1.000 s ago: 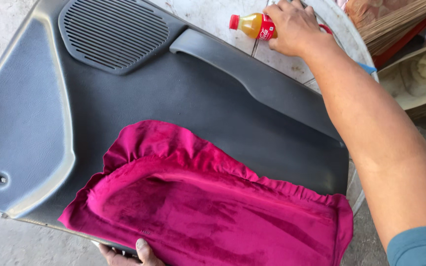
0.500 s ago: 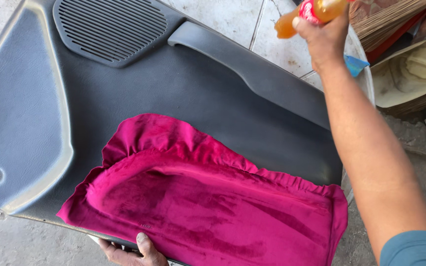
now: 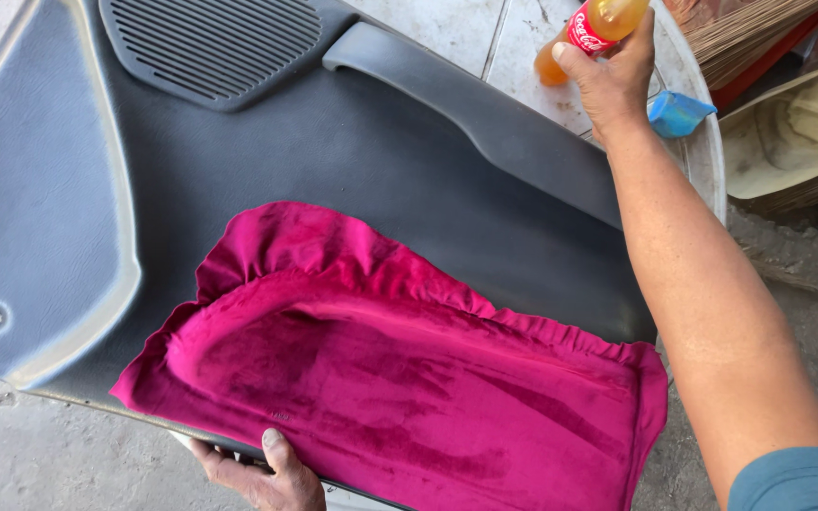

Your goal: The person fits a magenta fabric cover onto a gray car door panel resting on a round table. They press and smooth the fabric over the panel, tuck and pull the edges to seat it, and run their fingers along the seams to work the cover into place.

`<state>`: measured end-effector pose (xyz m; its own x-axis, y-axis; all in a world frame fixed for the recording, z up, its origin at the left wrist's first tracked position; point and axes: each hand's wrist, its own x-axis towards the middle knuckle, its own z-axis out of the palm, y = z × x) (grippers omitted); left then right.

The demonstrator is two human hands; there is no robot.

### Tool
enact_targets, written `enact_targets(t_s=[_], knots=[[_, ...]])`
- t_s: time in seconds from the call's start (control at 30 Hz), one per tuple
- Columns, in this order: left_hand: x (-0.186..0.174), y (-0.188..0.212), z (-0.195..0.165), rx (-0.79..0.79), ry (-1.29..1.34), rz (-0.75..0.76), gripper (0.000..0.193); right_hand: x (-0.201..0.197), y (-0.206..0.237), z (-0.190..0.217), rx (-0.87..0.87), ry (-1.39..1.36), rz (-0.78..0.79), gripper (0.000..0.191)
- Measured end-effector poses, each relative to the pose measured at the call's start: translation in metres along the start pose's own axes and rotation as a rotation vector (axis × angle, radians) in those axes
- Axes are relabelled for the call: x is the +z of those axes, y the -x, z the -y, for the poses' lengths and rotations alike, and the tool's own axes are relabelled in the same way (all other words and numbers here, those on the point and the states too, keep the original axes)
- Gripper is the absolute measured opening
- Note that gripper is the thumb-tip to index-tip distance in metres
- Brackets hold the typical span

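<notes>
Left hand bottom edge, fingers curled on panel rim, thumb on pink cloth; hand partly cut off. Right hand top right, closed round bottle. Bottle tilted, long axis diagonal, one end lower left, other end out of frame.

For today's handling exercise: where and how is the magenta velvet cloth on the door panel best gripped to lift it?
Probably pinch the magenta velvet cloth at its ruffled far edge, coming from above: the gathers stand proud of the door panel, while the rest lies flat.
</notes>
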<state>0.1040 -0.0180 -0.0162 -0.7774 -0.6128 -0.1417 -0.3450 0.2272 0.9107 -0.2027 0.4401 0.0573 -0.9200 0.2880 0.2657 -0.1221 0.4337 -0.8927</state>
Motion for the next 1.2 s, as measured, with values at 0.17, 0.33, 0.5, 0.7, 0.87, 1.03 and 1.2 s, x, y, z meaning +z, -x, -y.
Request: enact_targets(t_s=[0.17, 0.33, 0.5, 0.7, 0.87, 1.03, 1.2], knots=[[-0.003, 0.000, 0.000, -0.011, -0.008, 0.028, 0.100, 0.003, 0.005, 0.004, -0.011, 0.035, 0.002, 0.067], [-0.001, 0.004, 0.000, 0.031, 0.125, 0.018, 0.094, -0.005, 0.009, -0.015, 0.055, 0.040, 0.017, 0.072], [-0.001, -0.002, 0.009, 0.020, -0.017, 0.021, 0.092, -0.013, 0.045, 0.015, 0.074, -0.135, -0.248, 0.079], [-0.014, -0.009, 0.031, 0.057, -0.111, -0.007, 0.094, 0.058, 0.232, 0.150, -0.189, 0.167, 0.193, 0.011], [-0.017, -0.008, 0.038, 0.089, -0.057, -0.044, 0.092, 0.167, 0.326, 0.185, -0.384, 0.186, 0.798, 0.016], [-0.018, -0.008, 0.037, 0.096, -0.062, -0.044, 0.091, 0.218, 0.327, 0.178, -0.469, 0.273, 0.872, 0.016], [-0.021, -0.008, 0.035, 0.094, -0.097, -0.038, 0.092, 0.246, 0.313, 0.167, -0.539, 0.212, 0.888, 0.017]])
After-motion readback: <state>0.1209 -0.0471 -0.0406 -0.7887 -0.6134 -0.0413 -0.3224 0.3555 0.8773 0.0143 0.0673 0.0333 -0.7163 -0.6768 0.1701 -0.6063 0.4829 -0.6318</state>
